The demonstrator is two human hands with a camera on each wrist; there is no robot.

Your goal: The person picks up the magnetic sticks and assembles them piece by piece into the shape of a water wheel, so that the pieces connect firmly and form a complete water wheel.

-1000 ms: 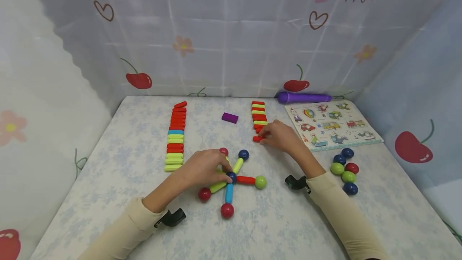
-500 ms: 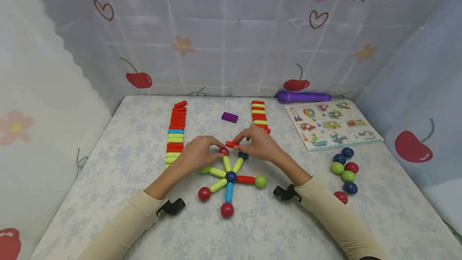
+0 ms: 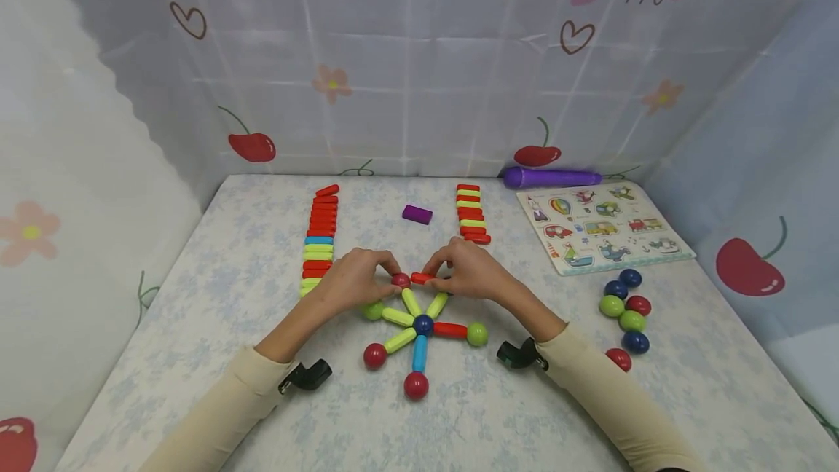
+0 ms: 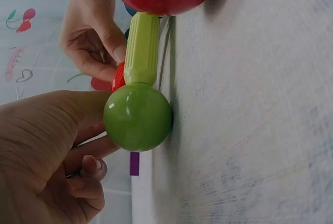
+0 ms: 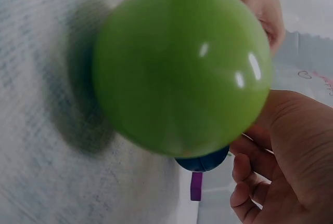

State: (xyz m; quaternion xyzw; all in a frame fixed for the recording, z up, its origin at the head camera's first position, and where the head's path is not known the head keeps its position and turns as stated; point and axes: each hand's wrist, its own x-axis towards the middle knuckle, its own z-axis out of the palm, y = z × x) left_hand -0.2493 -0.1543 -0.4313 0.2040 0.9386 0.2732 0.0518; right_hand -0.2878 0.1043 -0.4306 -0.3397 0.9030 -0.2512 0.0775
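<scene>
A star-shaped build lies on the table: a dark blue hub ball (image 3: 423, 325) with rods fanning out to outer balls. My left hand (image 3: 350, 284) pinches the red ball (image 3: 401, 280) at the far tip of one yellow-green rod (image 3: 411, 302). Beside it, my right hand (image 3: 473, 269) pinches a short red rod (image 3: 421, 278), whose free end points at that ball; whether they touch I cannot tell. A blue ball (image 5: 205, 162) shows partly behind the large green ball (image 5: 182, 68) in the right wrist view. In the left wrist view another green ball (image 4: 138, 117) partly covers my left fingers.
A column of colored rods (image 3: 319, 241) stands left, a shorter column (image 3: 470, 213) farther right. Between them lies a purple block (image 3: 416, 215). At right are a picture board (image 3: 606, 228), a purple stick (image 3: 552, 178) and several loose balls (image 3: 632, 320).
My right hand has taken a red rod from the right column and carried it to the build. My left hand has moved from the hub to the far red ball. The build has shifted slightly.
</scene>
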